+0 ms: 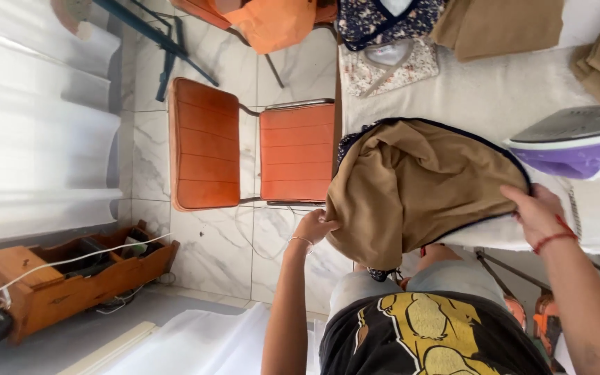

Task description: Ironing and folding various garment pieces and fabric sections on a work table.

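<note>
Black shirt with yellow print, red wrist thread, thin bracelet

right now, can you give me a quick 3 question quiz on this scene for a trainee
1. True or false: both hands grip the tan garment.
2. What lies on the ironing surface just beyond the right hand? A) scissors B) purple iron C) spray bottle
3. What colour are the seat and back of the chair on the tiled floor?

Key:
1. True: the left hand holds one edge, the right hand the other.
2. B, the purple iron.
3. Orange.
</note>
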